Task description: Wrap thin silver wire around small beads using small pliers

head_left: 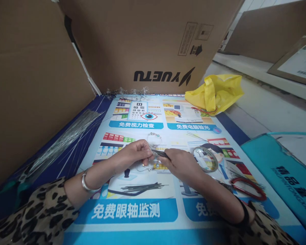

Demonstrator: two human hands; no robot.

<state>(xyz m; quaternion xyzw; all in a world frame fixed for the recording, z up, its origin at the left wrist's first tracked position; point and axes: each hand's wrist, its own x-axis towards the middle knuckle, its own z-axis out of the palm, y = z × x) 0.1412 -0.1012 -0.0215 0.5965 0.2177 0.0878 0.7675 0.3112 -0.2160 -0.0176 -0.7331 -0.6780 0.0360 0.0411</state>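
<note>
My left hand (139, 152) is closed in a pinch on a thin wire piece with small beads (156, 162), which hangs below the fingertips. My right hand (182, 164) is wrapped round dark-handled pliers (162, 153). Their jaws meet the wire beside my left fingertips; the exact contact is too small to make out. Just beyond my hands lies a beaded wire ring (154, 139). Several short dark wires (141, 187) lie on the printed sheet in front of me. To the right of my right hand is a round, clear-looking ring or roll (206, 159).
Long silvery wires (63, 146) lie at the left, near a green-handled tool (17, 187). Wire pieces (132, 92) sit against the large cardboard box (148, 44). At the right are a yellow bag (216, 93), a red-handled tool (248, 189) and a teal bag (277, 173).
</note>
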